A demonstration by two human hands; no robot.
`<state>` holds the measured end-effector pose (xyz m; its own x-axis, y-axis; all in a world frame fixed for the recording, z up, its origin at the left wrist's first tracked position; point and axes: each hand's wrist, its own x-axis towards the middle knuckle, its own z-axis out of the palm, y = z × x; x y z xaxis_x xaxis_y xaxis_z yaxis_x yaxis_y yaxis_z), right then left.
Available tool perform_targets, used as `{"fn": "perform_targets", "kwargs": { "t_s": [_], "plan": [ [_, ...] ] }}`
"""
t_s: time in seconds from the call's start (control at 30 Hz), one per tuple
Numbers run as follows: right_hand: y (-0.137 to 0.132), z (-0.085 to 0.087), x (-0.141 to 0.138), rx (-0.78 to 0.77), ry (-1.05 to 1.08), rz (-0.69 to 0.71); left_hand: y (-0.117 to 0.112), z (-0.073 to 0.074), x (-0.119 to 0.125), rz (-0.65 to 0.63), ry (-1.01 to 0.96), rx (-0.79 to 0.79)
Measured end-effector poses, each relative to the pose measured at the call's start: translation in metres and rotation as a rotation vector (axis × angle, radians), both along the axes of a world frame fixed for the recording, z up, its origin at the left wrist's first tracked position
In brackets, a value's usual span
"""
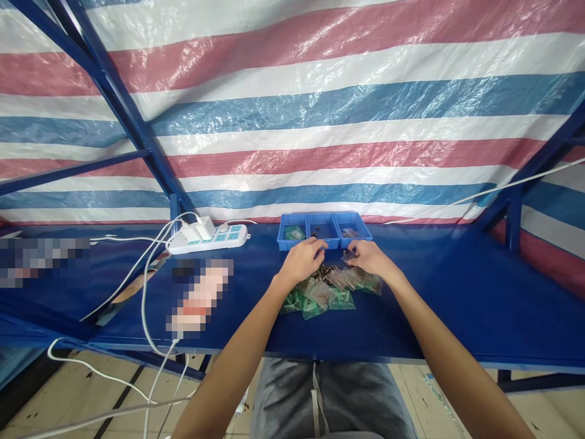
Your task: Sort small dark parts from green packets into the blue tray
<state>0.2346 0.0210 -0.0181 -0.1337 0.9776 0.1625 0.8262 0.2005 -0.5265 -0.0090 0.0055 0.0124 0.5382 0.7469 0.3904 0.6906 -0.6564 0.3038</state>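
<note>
A blue three-compartment tray (322, 245) stands near the back of the blue table. Its left compartment holds a small green packet (294, 232), the middle one a few small dark pieces (315, 233), and the right one a clear packet (351, 233). My left hand (303, 261) is at the tray's front, fingers curled together; what they hold, if anything, is hidden. My right hand (367, 256) pinches a small clear plastic bag (348, 256) before the right compartment. Below both hands lies a pile of green and clear bags (322, 296) with small dark parts (325, 272).
A white power strip (208, 239) with plugs and white cables stands left of the tray. A blurred-out object (201, 299) lies on the table (461, 292) to the left. Blue frame posts (137, 122) and a striped tarp (320, 122) close off the back.
</note>
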Motion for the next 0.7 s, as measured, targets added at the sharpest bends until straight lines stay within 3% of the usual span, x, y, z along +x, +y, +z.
{"fn": "perform_targets", "kwargs": {
  "t_s": [0.23, 0.4, 0.5, 0.7],
  "plan": [
    [-0.008, 0.006, -0.011, -0.056, 0.033, 0.082, 0.000, 0.001, -0.001, -0.001, 0.024, -0.028],
    [-0.017, 0.015, -0.023, 0.051, 0.128, 0.116, 0.001, -0.001, -0.001, -0.019, 0.010, -0.028],
    [-0.024, 0.024, -0.033, 0.090, 0.301, 0.118, 0.002, -0.001, -0.001, -0.054, -0.039, -0.013],
    [-0.029, 0.024, -0.049, -0.027, 0.731, 0.133, 0.003, 0.001, -0.002, -0.059, -0.088, 0.027]
  ]
}}
